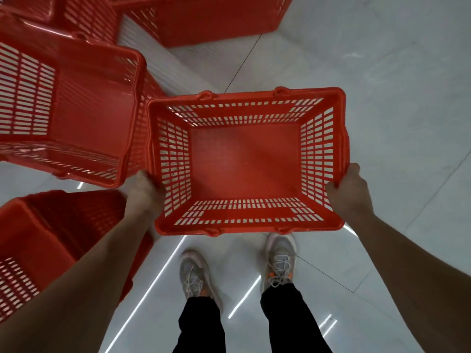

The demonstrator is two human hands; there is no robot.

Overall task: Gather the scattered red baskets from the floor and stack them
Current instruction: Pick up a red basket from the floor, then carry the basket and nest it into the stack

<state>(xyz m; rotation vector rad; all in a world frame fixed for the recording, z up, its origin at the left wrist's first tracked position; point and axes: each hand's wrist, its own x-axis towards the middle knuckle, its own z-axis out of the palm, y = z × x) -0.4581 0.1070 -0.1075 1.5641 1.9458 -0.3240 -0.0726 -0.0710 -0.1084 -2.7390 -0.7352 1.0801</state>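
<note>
I hold an empty red slotted basket [244, 161] level in front of me, above the floor and my feet. My left hand [145, 192] grips its left short rim and my right hand [349, 192] grips its right short rim. To the left, touching or nearly touching its corner, stands a taller red basket [76, 110] with its open top toward me. Another red basket [38, 250] sits at the lower left, partly behind my left forearm. More red baskets lie at the top: one [204, 19] at top centre, another [63, 16] at top left.
The floor [382, 98] is glossy pale grey tile with dark joints and bright strip reflections. My two grey shoes [193, 273] stand on it below the held basket. Bare floor stretches to the right and behind the held basket.
</note>
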